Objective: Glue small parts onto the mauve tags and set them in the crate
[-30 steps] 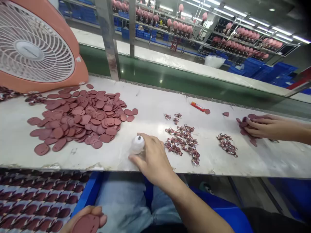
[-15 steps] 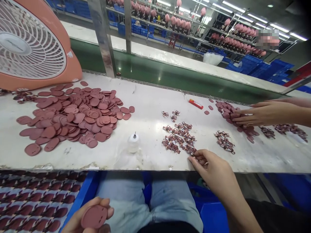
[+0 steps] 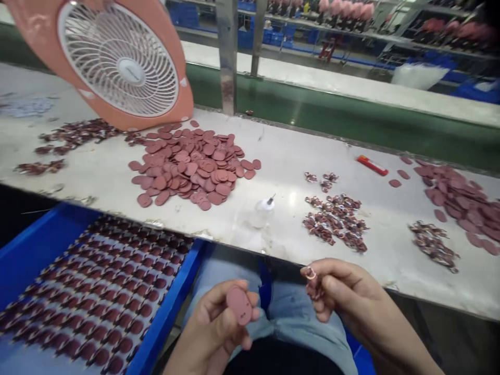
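In my left hand (image 3: 219, 323) is a flat, dusky-pink oval disc (image 3: 238, 305) with small holes, pinched between thumb and fingers above my lap. My right hand (image 3: 344, 291) is closed on a small maroon bow-like piece (image 3: 313, 287) with a pale loop at its top. The two hands are apart, in front of the table edge. On the table just beyond my right hand lies a cluster of similar bow-like pieces (image 3: 336, 221). A pile of oval discs (image 3: 191, 166) spreads to the left. Between pile and cluster stands a small white bottle (image 3: 263, 211) with a thin dark tip.
An orange fan (image 3: 185, 99) stands behind the disc pile. At lower left a blue tray (image 3: 42, 229) holds rows of dark maroon pieces. A red lighter-like object (image 3: 372, 165), another disc pile (image 3: 461, 195) and another bow-like cluster (image 3: 433, 245) lie to the right.
My right hand has lifted a bow-like piece off the table and moved back over my lap. My left hand has risen with the disc. The view has swung left; another person's hands left it.
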`<state>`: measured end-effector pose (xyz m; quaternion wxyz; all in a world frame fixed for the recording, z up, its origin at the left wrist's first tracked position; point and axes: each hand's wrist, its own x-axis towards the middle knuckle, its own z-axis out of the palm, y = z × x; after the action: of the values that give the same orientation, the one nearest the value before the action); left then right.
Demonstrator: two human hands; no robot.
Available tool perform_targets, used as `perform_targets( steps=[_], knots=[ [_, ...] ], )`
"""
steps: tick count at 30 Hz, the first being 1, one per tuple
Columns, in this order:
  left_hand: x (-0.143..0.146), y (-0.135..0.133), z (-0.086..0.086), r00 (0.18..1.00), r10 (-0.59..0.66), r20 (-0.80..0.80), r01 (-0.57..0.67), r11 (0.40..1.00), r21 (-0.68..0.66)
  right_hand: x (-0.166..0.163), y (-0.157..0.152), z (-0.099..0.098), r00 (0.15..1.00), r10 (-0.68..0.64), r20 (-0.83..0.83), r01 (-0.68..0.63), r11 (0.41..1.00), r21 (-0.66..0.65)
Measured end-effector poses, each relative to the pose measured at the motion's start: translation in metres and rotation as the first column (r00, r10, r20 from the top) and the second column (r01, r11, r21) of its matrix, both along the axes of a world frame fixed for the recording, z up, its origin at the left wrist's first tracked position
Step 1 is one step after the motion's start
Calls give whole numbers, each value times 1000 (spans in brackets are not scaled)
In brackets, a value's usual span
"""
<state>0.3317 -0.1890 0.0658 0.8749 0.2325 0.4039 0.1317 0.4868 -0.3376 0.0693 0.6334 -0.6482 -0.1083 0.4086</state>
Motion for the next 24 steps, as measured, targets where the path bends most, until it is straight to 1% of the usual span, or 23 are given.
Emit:
perform_targets(
  steps=[3,4,5,6,8,10,12,15,19,24],
  knots=[
    [-6,1,-1,999,-43,33,45,997,-60,-17,17,7,967,160,-196,-143,985,101],
    [-8,2,-3,998,-47,49,50,997,-64,-20,21,8,950,225,-216,-197,970,142],
    [-11,2,-5,996,-51,70,55,997,-61,-21,24,10,939,282,-198,-250,953,172],
    [-13,3,-8,993,-61,98,67,996,-58,-22,27,11,936,327,-133,-302,936,181],
    [-18,5,-13,983,-97,154,105,993,-48,-22,34,13,924,370,97,-380,916,129],
    [-21,6,-18,972,-125,200,135,990,-39,-22,40,16,868,378,321,-417,907,62],
    [-23,6,-21,966,-132,220,144,989,-39,-22,45,17,810,372,453,-434,900,38],
    [-24,6,-23,964,-146,222,160,986,-45,-23,49,18,775,382,503,-456,890,25],
    [-23,7,-24,963,-157,218,171,984,-46,-24,50,17,728,445,521,-499,866,-43],
    [-25,7,-24,957,-176,229,192,980,-50,-21,51,19,656,481,582,-534,840,-92]
  ],
)
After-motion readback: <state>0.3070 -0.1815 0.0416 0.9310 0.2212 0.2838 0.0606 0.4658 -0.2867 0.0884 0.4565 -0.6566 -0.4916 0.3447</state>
